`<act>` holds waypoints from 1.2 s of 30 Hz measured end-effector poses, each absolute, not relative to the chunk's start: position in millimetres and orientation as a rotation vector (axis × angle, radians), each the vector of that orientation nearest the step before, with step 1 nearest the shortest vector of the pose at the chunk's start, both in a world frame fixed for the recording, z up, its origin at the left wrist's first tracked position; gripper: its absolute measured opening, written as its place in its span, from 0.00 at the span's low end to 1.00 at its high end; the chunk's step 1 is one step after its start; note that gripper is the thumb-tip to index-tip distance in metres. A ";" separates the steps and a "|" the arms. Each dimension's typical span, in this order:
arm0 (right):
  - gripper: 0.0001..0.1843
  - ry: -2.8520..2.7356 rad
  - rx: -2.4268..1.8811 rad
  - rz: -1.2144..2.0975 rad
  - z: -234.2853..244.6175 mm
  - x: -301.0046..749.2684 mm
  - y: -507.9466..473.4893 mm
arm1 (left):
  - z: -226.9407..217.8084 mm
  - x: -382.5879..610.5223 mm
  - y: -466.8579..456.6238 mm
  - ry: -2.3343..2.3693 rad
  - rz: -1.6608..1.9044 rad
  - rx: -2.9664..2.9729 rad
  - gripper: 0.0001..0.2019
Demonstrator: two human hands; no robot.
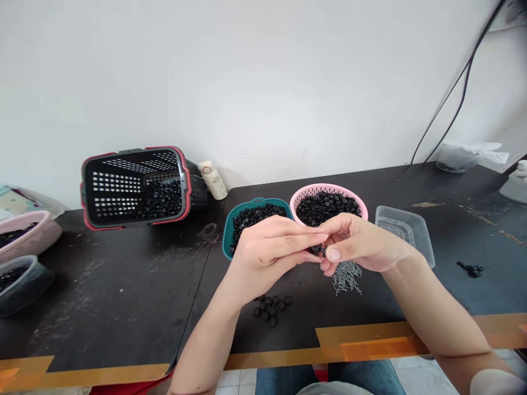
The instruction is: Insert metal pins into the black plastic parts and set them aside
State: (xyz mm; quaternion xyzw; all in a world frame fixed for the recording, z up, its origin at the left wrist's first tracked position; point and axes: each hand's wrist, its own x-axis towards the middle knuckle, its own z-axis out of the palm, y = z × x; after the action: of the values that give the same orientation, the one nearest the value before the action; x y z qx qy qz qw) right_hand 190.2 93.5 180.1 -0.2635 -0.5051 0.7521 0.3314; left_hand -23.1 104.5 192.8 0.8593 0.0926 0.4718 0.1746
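Note:
My left hand [274,244] and my right hand [354,241] meet above the middle of the table, fingertips pinched together around a small black plastic part [318,250]. Fingers cover most of that part, so its full shape is hidden. Behind my left hand stands a teal basket [227,233] of small black parts. Just beyond my fingers is a pink basket [363,206] filled with black round caps. A heap of thin metal pins [347,278] lies under my right hand. Several black round caps [272,308] rest on the table below my left hand.
A black basket with red trim [135,186] lies on its side at left, black parts inside. Near it leans a cream bottle [213,180]. A clear plastic tray [424,241] is right of my hand, with a few black pieces [471,269] beyond. Tape [288,357] lines the front edge.

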 end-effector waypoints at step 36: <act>0.10 -1.443 -0.400 1.416 160.0 163.7 85.8 | 195.3 -29.0 102.8 0.282 1.346 2.434 0.16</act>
State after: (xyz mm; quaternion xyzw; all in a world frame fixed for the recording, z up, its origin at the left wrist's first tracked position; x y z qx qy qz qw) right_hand 163.7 85.8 160.0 -0.1663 -0.6006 0.5893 0.5142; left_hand -29.0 102.8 195.3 0.8576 0.0995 0.4743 0.1722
